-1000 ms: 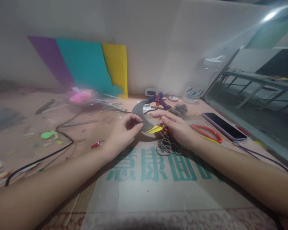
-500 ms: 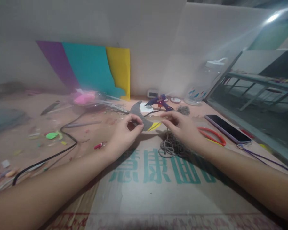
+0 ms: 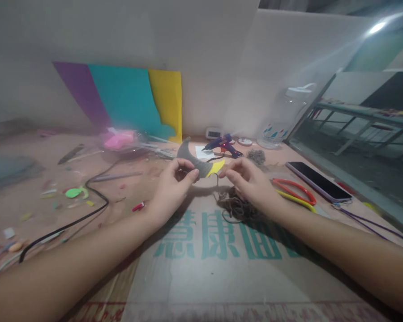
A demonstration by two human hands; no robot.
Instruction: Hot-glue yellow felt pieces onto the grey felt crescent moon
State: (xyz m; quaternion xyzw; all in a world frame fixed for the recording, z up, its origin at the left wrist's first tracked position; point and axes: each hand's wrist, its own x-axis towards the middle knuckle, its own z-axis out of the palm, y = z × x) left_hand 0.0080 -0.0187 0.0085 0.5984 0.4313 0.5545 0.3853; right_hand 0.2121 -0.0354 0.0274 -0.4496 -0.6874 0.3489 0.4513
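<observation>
My left hand (image 3: 176, 183) pinches a crescent (image 3: 196, 164) between thumb and fingers. Grey yarn covers most of the crescent, and its right tip is bare yellow. From near that tip a loose strand of grey yarn (image 3: 217, 180) curves down to a tangled yarn pile (image 3: 238, 208) on the board. Just right of the yellow tip, my right hand (image 3: 250, 179) hovers over the pile with its fingers bent and slightly apart. The strand hangs beside the fingertips, and I see no yarn between them.
Behind the crescent a blue glue gun (image 3: 221, 144) rests by a white paper piece (image 3: 204, 152). To the right are red-handled scissors (image 3: 297, 190), a phone (image 3: 317, 181) and a clear bottle (image 3: 275, 129). A black cable (image 3: 77, 218) and small scraps lie at left.
The crescent has tilted, with its yellow tip raised and showing more. The yarn that ran straight from it to my right fingers now hangs slack. My right hand has shifted slightly left and down.
</observation>
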